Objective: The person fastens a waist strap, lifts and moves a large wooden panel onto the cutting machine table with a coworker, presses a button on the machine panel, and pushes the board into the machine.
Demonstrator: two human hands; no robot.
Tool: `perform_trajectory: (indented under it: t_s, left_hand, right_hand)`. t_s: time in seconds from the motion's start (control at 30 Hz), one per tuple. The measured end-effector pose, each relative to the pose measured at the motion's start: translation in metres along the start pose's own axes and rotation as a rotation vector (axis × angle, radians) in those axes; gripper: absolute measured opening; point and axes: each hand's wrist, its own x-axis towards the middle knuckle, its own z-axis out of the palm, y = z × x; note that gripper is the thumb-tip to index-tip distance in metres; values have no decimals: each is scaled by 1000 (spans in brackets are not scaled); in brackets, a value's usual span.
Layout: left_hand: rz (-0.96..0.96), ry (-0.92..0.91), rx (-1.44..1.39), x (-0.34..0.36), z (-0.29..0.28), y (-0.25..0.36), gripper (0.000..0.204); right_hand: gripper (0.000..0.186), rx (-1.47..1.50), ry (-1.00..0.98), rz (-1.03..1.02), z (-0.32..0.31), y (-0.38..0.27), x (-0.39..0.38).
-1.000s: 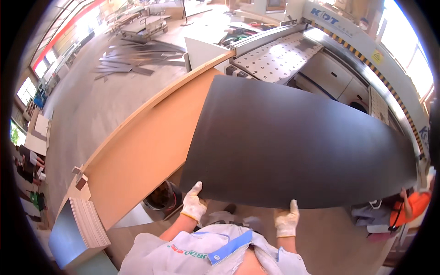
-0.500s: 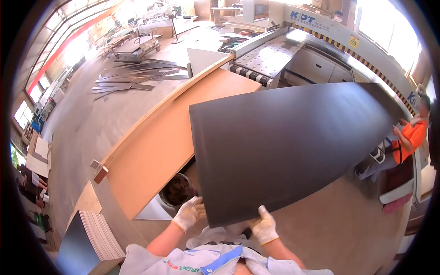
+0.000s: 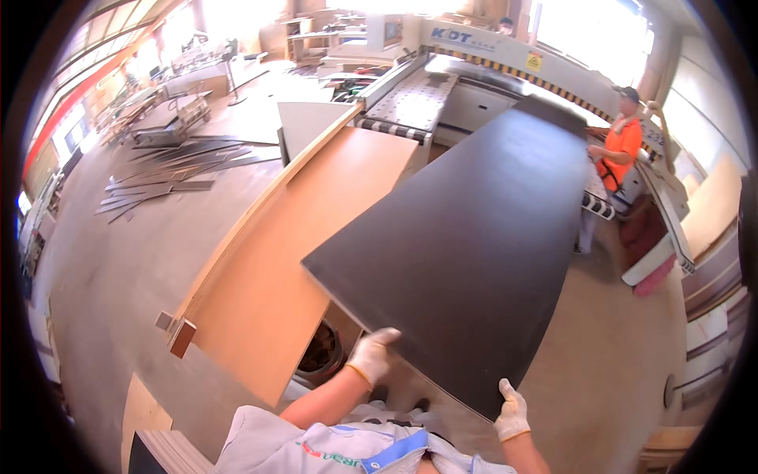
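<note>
A large dark grey panel (image 3: 446, 253) stretches from me to the beam saw's infeed, tilting across my view. My gloved left hand (image 3: 371, 355) grips its near edge, thumb on top. My gloved right hand (image 3: 512, 409) grips the near right corner, thumb over the edge. A co-worker in an orange shirt (image 3: 624, 142) stands beside the panel's far right side, arm out toward it. To the left lies a tan board-topped table (image 3: 260, 284) with a raised wooden rail (image 3: 225, 245). A dark bin (image 3: 320, 347) is partly hidden below the table's edge.
The saw (image 3: 407, 103) has a perforated bed and striped beam, with another person (image 3: 505, 25) behind it. Stacked sheets (image 3: 162, 446) stand at lower left. Scattered strips (image 3: 158, 189) lie on the floor at left. Leaning boards (image 3: 707, 213) line the right side.
The panel has swung round, its far end now pointing away toward the saw. The orange-shirted co-worker appears higher and farther left, beside the machine. My left hand has moved along the edge's view rightward.
</note>
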Motion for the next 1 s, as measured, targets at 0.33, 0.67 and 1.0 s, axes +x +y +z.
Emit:
perform_trajectory:
  t_s: [0.33, 0.67, 1.0]
  left_hand:
    - [136, 257, -255, -123, -69, 57, 33]
    - [409, 315, -176, -213, -126, 187, 25]
    - [283, 305, -151, -171, -286, 240, 31]
  right_hand:
    - [41, -617, 191, -181, -95, -41, -112]
    - [38, -520, -65, -178, 30, -15, -232]
    - [34, -417, -85, -73, 110, 137, -213]
